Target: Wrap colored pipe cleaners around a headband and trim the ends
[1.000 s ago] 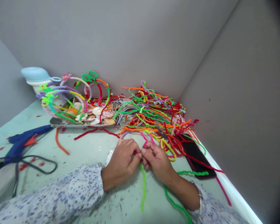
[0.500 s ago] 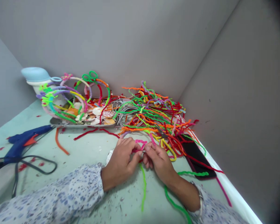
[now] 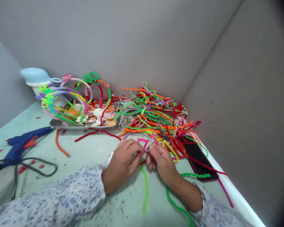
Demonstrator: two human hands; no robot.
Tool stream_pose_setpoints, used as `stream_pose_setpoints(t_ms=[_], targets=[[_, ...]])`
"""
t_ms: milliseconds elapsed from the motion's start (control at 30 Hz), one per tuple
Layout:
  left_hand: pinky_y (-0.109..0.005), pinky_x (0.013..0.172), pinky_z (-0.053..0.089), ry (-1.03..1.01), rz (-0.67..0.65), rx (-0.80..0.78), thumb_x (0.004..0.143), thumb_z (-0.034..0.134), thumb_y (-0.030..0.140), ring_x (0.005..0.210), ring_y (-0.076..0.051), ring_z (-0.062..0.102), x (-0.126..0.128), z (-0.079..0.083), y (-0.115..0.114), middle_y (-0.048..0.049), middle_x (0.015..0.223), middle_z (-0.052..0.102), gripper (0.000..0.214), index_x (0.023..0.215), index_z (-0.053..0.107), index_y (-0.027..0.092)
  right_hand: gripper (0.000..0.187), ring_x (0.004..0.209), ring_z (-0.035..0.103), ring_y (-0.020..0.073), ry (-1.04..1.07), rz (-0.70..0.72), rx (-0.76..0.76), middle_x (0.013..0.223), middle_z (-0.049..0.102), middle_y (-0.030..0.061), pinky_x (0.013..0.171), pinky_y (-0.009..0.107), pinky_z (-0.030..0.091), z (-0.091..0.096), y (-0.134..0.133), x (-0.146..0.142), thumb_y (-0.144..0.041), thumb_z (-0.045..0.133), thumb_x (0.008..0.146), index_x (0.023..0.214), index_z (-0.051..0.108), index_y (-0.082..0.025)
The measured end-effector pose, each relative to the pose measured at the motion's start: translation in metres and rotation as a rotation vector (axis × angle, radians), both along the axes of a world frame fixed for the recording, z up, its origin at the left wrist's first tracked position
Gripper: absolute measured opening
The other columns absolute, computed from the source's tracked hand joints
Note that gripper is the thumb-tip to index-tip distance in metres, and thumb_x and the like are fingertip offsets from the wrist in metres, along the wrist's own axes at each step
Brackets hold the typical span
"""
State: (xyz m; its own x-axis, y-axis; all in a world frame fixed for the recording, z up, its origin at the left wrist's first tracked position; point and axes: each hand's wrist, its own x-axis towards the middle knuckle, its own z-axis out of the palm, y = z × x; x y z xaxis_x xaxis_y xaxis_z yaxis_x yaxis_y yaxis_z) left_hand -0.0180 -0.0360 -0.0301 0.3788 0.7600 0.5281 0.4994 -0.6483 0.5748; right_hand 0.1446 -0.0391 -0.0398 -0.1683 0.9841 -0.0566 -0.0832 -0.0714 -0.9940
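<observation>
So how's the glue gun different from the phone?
The glue gun is blue with a red-orange trigger; the phone is mostly black. The glue gun bends into a handle; the phone is a flat rectangle. Pipe cleaners lie across the phone, but none across the glue gun. Both lie on the table.

Pink strand swung left, fingers farther apart

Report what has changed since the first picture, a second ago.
Between the hands, the free end of the pink pipe cleaner has swung left. The left hand and right hand remain close together; the glue gun, tray and phone stayed put.
</observation>
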Motion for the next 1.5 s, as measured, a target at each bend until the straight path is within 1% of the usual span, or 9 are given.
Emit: stream_pose_setpoints(t_ms=[233,433,600,867,1000,1200,1300,1500], targets=[[-0.033,0.080,0.045,-0.047,-0.010,0.050,0.089,0.054,0.014,0.087,-0.017,0.059,-0.001,-0.001,0.001,-0.0038,0.088,0.065,0.011,0.090,0.063,0.021,0.042,0.039,0.044,0.0071,0.040,0.008,-0.039,0.046,0.053,-0.0050,0.042,0.019,0.035,0.000,0.001,0.000,-0.057,0.055,0.084,0.065,0.047,-0.019],[-0.035,0.087,0.045,-0.090,0.004,0.158,0.085,0.060,0.013,0.082,-0.015,0.061,-0.002,-0.001,0.005,-0.0024,0.086,0.066,0.013,0.092,0.067,0.021,0.042,0.038,0.043,0.0056,0.108,0.028,-0.050,0.047,0.054,-0.0053,0.040,0.017,0.033,-0.007,0.001,0.001,-0.055,0.054,0.086,0.067,0.048,-0.018],[-0.032,0.079,0.047,-0.124,0.000,0.195,0.083,0.065,0.012,0.080,-0.015,0.061,-0.003,-0.001,0.007,-0.0030,0.084,0.068,0.013,0.093,0.069,0.019,0.039,0.038,0.044,0.0049,0.162,0.059,-0.048,0.048,0.054,-0.0056,0.040,0.016,0.033,-0.012,0.002,0.002,-0.051,0.053,0.089,0.069,0.049,-0.018],[-0.031,0.077,0.047,-0.138,-0.017,0.211,0.082,0.067,0.012,0.079,-0.015,0.062,-0.004,-0.001,0.008,-0.0036,0.087,0.070,0.018,0.097,0.069,0.020,0.038,0.039,0.044,0.0042,0.190,0.072,-0.049,0.049,0.054,-0.0055,0.040,0.015,0.033,-0.012,0.002,0.003,-0.050,0.055,0.089,0.070,0.050,-0.018],[-0.031,0.076,0.048,-0.144,-0.002,0.207,0.082,0.066,0.013,0.080,-0.015,0.062,-0.004,-0.001,0.008,-0.0042,0.086,0.069,0.016,0.097,0.069,0.019,0.038,0.039,0.044,0.0043,0.188,0.072,-0.038,0.050,0.055,-0.0055,0.041,0.015,0.034,-0.011,0.001,0.003,-0.050,0.056,0.088,0.069,0.050,-0.017],[-0.030,0.075,0.049,-0.143,0.000,0.149,0.083,0.065,0.014,0.082,-0.015,0.061,-0.004,-0.005,0.007,-0.0045,0.087,0.066,0.016,0.098,0.069,0.019,0.037,0.039,0.045,0.0050,0.168,0.062,-0.023,0.050,0.055,-0.0055,0.040,0.016,0.034,-0.010,0.002,0.003,-0.050,0.056,0.087,0.070,0.051,-0.018],[-0.030,0.075,0.048,-0.143,0.004,0.144,0.084,0.064,0.015,0.083,-0.015,0.060,-0.004,-0.006,0.008,-0.0043,0.087,0.065,0.017,0.099,0.068,0.020,0.038,0.038,0.045,0.0049,0.146,0.060,-0.021,0.050,0.055,-0.0052,0.040,0.016,0.034,-0.009,0.002,0.003,-0.050,0.056,0.087,0.070,0.051,-0.017],[-0.032,0.079,0.047,-0.094,0.005,0.088,0.086,0.060,0.014,0.085,-0.016,0.059,-0.001,-0.004,0.006,-0.0043,0.087,0.064,0.013,0.097,0.065,0.019,0.038,0.039,0.045,0.0044,0.152,0.064,-0.029,0.050,0.056,-0.0049,0.041,0.015,0.034,-0.009,0.001,0.003,-0.051,0.056,0.087,0.071,0.053,-0.017]])
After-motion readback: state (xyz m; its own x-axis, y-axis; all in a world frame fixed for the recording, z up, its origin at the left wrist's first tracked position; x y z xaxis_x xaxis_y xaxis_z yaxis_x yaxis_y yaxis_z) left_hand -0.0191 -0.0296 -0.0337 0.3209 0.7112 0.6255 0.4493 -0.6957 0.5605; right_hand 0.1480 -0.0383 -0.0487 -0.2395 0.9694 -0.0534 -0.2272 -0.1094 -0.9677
